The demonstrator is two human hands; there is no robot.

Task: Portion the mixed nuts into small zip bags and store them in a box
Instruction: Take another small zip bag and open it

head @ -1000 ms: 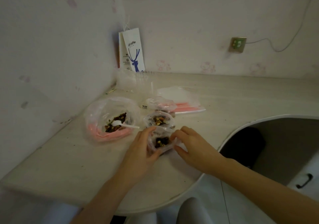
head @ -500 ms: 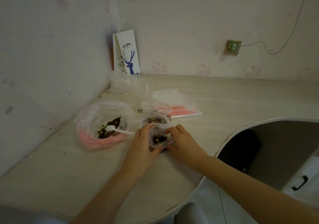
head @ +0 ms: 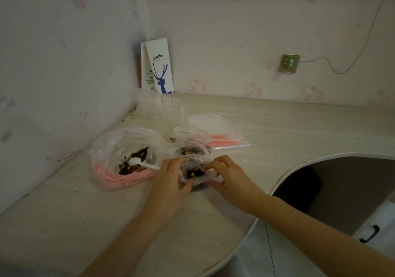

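While both hands close on it from either side, the small clear zip bag of dark mixed nuts (head: 193, 173) sits on the pale wood-grain desk (head: 85, 212) near the middle of the view. The left hand (head: 171, 180) grips the bag at its 9 o'clock side, fingers curled over the top and thumb tucked against the near edge. The right hand (head: 230, 178) pinches the crumpled plastic at 3 o'clock between forefinger and thumb. Whether the zip is sealed cannot be told.

Measured from that bag, a second small filled zip bag (head: 191, 150) lies just beside it at 12 o'clock. At 9 o'clock, near the left hand, a large clear plastic bag with a pink zip strip (head: 126, 180) lies open, with loose nuts and a white plastic spoon (head: 136, 162) inside. At 1 o'clock a flat stack of empty clear zip bags with pink strips (head: 220, 131) rests on the desk. Further off at 11 o'clock, in the wall corner, stands a clear plastic container (head: 171, 108), and behind it a white paper bag printed with a blue deer (head: 159, 67). A green-faced wall socket (head: 289, 63) is at 2 o'clock.
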